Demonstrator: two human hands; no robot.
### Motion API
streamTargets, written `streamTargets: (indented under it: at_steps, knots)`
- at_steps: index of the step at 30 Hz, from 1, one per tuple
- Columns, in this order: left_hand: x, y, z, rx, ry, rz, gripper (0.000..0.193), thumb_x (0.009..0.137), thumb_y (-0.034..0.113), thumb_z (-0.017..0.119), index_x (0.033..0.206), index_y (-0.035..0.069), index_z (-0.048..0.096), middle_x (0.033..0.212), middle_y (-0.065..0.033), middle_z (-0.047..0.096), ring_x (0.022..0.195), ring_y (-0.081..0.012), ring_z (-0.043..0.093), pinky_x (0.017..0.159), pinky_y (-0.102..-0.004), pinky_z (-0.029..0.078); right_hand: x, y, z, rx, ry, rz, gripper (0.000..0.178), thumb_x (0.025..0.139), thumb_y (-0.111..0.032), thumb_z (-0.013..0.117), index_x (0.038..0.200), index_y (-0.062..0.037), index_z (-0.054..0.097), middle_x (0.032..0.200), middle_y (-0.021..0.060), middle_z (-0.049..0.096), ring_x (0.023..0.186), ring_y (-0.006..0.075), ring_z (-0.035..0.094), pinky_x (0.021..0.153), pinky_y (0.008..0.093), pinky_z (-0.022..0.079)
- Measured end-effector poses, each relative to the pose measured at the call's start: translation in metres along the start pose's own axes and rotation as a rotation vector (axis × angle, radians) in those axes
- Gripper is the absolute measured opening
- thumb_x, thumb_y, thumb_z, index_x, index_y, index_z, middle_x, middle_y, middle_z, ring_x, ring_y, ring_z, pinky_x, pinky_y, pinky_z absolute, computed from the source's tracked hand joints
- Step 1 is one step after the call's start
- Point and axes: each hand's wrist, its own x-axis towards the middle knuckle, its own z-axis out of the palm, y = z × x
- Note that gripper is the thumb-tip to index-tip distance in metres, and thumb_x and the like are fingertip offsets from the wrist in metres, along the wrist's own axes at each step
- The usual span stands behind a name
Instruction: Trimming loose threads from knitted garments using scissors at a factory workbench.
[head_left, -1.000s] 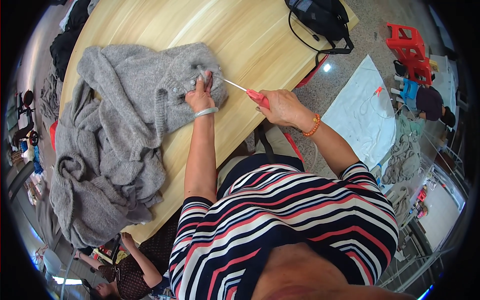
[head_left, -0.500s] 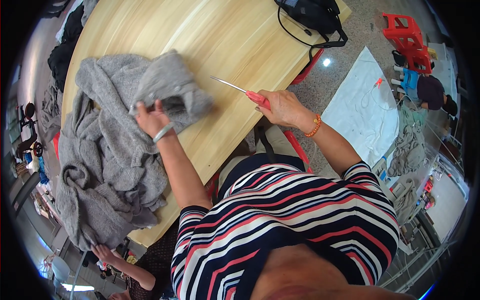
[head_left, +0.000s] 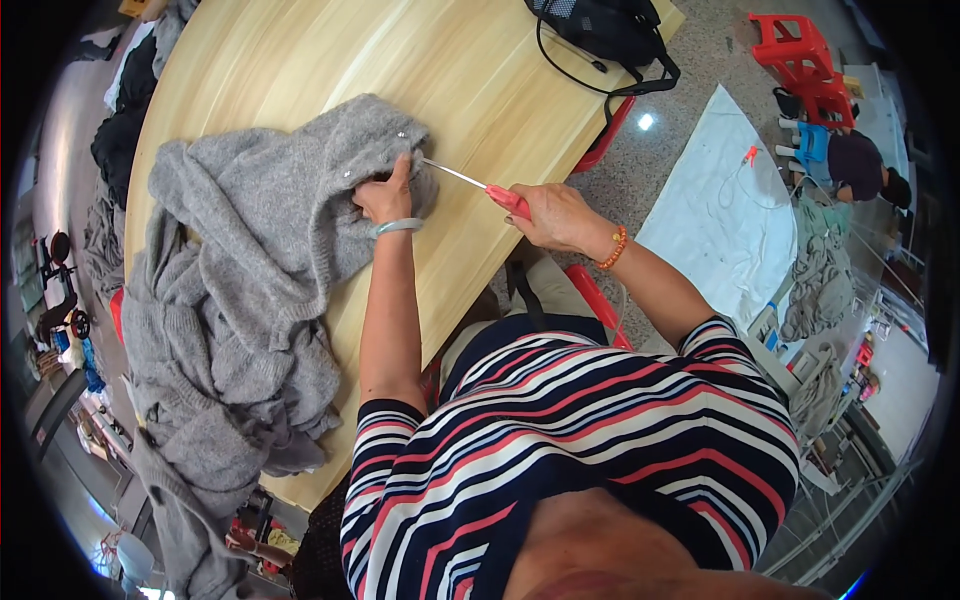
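Note:
A grey knit sweater (head_left: 270, 190) with small shiny round pieces lies spread over the left part of the table. My left hand (head_left: 388, 195) grips its right-hand end, the thumb on top and the other fingers partly hidden in the cloth. In my right hand (head_left: 555, 215) is a red-handled tool (head_left: 508, 198) with a long thin metal shaft; its exact kind is not clear. Its tip meets the sweater's edge beside my left thumb, or lies just over it. More grey knitwear (head_left: 200, 400) is heaped nearer me on the left.
The pale wooden table (head_left: 480, 70) has a black bag (head_left: 610, 35) with straps at its far right corner. A white sheet (head_left: 720, 210) covers floor on the right, near red stools (head_left: 795, 50). At lower left, a co-worker's hand (head_left: 243, 540) is by the hanging knitwear.
My left hand has moved right, turning the sweater's end over toward the tool. The tool has shifted slightly. At lower left, the co-worker's hand has moved down and knitwear now hangs lower.

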Motion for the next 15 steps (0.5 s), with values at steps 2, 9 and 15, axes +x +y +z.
streamTargets:
  at_steps: [2,9,15]
  knots:
    - [-0.002,0.009,0.0,-0.093,-0.111,-0.141,0.05,0.078,0.02,0.076,0.118,-0.005,0.058,0.114,-0.0167,0.064,0.097,-0.0276,0.063,0.09,-0.0372,0.049,-0.002,0.003,-0.001,0.005,-0.021,0.043,0.036,0.086,-0.028,0.062,0.113,-0.0043,0.06,0.086,0.0255,0.066,0.086,0.0432,0.064,0.079,0.0495,0.051]
    - [0.032,0.001,-0.066,-1.51,-0.529,-0.186,0.035,0.093,0.024,0.043,0.118,0.005,0.057,0.118,-0.0141,0.062,0.107,-0.0321,0.061,0.094,-0.0536,0.049,-0.004,0.01,-0.013,0.062,-0.012,0.009,0.036,0.086,-0.029,0.063,0.113,-0.0063,0.06,0.083,0.0247,0.065,0.084,0.0437,0.063,0.077,0.0493,0.05]
    - [0.049,0.021,-0.037,-1.135,0.063,-0.477,0.05,0.1,0.032,0.037,0.133,-0.003,0.048,0.135,-0.0206,0.052,0.126,-0.0383,0.049,0.109,-0.0543,0.036,0.02,-0.012,-0.014,0.077,-0.069,-0.095,0.033,0.086,-0.029,0.063,0.109,-0.0058,0.06,0.082,0.0231,0.066,0.083,0.0424,0.063,0.075,0.0484,0.05]
